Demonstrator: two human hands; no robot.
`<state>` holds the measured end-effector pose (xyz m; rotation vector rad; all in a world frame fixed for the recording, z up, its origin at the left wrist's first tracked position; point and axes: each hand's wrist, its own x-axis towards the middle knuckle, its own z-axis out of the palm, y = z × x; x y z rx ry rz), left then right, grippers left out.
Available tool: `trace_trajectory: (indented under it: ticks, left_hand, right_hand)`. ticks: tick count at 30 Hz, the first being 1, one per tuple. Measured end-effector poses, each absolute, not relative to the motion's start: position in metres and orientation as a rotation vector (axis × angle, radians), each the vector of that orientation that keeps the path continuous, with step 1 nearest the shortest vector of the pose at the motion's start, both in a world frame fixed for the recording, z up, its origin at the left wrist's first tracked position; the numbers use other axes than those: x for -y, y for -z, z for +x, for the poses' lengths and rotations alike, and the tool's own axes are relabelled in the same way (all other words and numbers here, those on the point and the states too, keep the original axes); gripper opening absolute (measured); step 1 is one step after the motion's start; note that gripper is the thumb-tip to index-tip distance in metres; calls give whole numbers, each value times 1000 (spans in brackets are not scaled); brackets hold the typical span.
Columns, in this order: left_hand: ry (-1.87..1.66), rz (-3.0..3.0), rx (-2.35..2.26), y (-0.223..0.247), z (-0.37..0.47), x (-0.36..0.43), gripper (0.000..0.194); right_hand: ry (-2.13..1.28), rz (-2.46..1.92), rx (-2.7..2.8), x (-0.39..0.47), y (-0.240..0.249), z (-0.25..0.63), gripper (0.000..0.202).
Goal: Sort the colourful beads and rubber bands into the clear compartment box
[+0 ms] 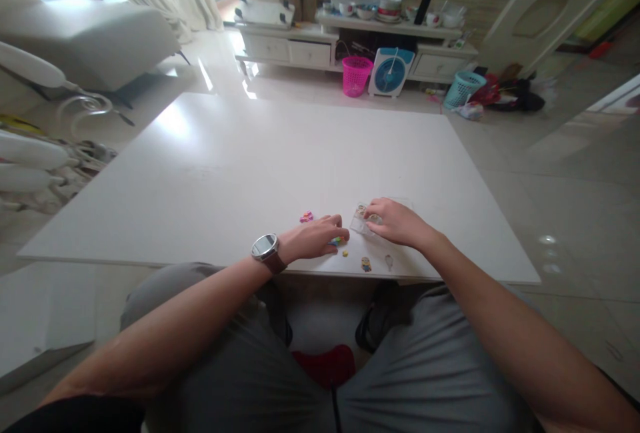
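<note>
My left hand (320, 236), a watch on its wrist, rests low over the table's near edge. Its fingers curl around a small green-and-blue piece (337, 241), partly hidden by them. A tiny yellow piece (345, 253) lies just beside the fingertips. My right hand (397, 221) has its thumb and fingers closed on a clear plastic box (357, 223) holding small round items, hard to make out. A pink-and-purple flower-like piece (307, 217) lies beyond my left hand. Nearer me lie a yellow-and-blue cartoon figure (367, 264) and a small pale flat piece (389, 261).
The glossy white table (240, 159) spreads out ahead, its near edge against my lap. Past it stand a pink basket (357, 76), a blue-and-white fan (391, 73) and a light-blue basket (464, 89). A low cabinet (270, 51) bears dishes. White chairs (30, 66) are at the left.
</note>
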<state>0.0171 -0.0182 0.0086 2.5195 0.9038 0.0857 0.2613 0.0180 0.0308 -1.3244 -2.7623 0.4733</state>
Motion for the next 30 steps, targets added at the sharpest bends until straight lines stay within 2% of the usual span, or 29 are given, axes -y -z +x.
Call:
trace_trajectory:
  ticks: [5, 10, 18, 23, 28, 30]
  left_hand:
    - [-102, 2649, -920, -6, 26, 33, 32]
    - [-138, 2671, -901, 2, 35, 36, 15]
    - [-168, 2574, -888, -4, 17, 18, 13]
    - [-120, 2552, -819, -8, 20, 24, 35]
    - [-141, 2581, -768, 1, 30, 27, 15]
    - [-157, 2553, -782, 2, 29, 24, 14]
  right_hand:
    - [-433, -1374, 2746, -20, -36, 264, 17]
    - [-388, -1441, 2697, -24, -41, 270, 16]
    - [-394, -1439, 2690, -23, -41, 272, 16]
    - [-403, -1452, 2692, -23, -43, 271, 15]
    - [-406, -1463, 2704, -23, -43, 269, 16]
    - [-412, -1467, 2713, -22, -44, 269, 17]
